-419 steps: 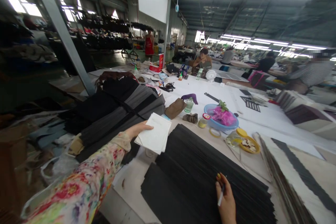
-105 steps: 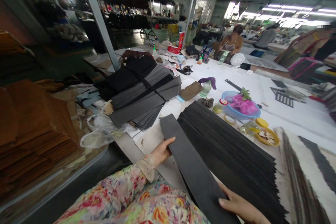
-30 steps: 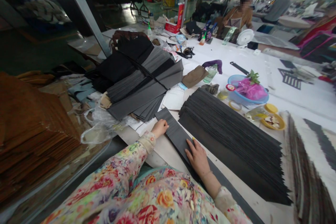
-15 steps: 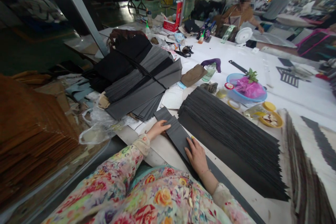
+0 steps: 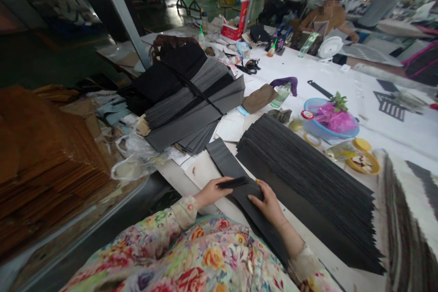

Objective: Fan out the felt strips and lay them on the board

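Note:
My left hand (image 5: 212, 191) is closed on the near-side ends of a thin stack of dark grey strips (image 5: 241, 183), pinched between thumb and fingers. The stack bends up off the table there, its layered edges showing. On the right side of the bend, my right hand (image 5: 268, 201) grips the same stack, thumb on its face and fingertips over the far edge. Another dark grey strip (image 5: 219, 155) lies flat on the table beyond both hands. Right of it rests a long, fanned pile of dark strips (image 5: 301, 182).
A tied bundle of dark strips (image 5: 195, 109) lies at the left, beside a clear plastic bag (image 5: 132, 159). Brown sheets (image 5: 51, 159) are stacked lower left. A blue basin (image 5: 311, 125) with a pink bag stands farther right. Across the table sits another person (image 5: 333, 18).
My left hand has lifted the far ends of the strips and folded them back toward me. My right hand now grips the stack at the bend. The view has shifted slightly.

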A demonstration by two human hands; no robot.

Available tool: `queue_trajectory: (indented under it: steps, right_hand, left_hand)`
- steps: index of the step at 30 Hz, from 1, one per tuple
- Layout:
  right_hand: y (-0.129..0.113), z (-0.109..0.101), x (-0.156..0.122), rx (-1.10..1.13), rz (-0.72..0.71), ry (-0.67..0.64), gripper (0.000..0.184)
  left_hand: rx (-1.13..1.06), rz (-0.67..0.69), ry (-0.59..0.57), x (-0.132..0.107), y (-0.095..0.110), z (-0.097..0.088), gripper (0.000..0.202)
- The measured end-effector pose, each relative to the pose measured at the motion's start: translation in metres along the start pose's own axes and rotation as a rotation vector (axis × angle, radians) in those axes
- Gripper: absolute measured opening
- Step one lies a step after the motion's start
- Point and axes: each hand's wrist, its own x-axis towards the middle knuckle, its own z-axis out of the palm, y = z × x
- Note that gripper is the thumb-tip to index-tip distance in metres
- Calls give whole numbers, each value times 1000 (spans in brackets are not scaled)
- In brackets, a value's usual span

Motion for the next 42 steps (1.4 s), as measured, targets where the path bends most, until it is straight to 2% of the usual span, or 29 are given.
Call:
queue_trajectory:
  steps: [3, 7, 13, 17, 22, 24, 27, 34, 38, 42]
  right_hand:
    - [-11, -5, 5, -42, 47, -59, 45]
    - [-19, -7, 18, 1, 163, -177, 48]
    - [-1, -16, 16, 81, 209, -301, 54]
    - [10, -19, 3, 162, 278, -321, 57]
    - [7, -17, 6, 126, 343, -272, 61]
    - [5, -17, 10, 100, 344, -263, 62]
    - [3, -17, 15, 78, 347, -259, 60]
    - [1, -11, 17, 24, 399, -237, 54]
    - [-2, -10, 15, -3, 408, -244, 56]
    - [-1, -11, 13, 11, 411, -244, 57]
  left_hand:
    - [-45, -59, 29, 12, -11, -8, 42]
    - [-163, -214, 82, 30, -24, -13, 47]
    - [-240, -241, 106, 36, -31, -12, 39]
    - [79, -231, 156, 42, -30, -24, 31]
    - [657, 53, 262, 54, -17, -42, 24]
    - [809, 82, 244, 58, -12, -45, 24]
    - [887, -3, 203, 64, -6, -45, 24]
    - [922, -121, 193, 85, 1, -48, 18]
    - [952, -85, 195, 91, 4, -48, 7]
    - [973, -36, 210, 90, 3, -46, 8]
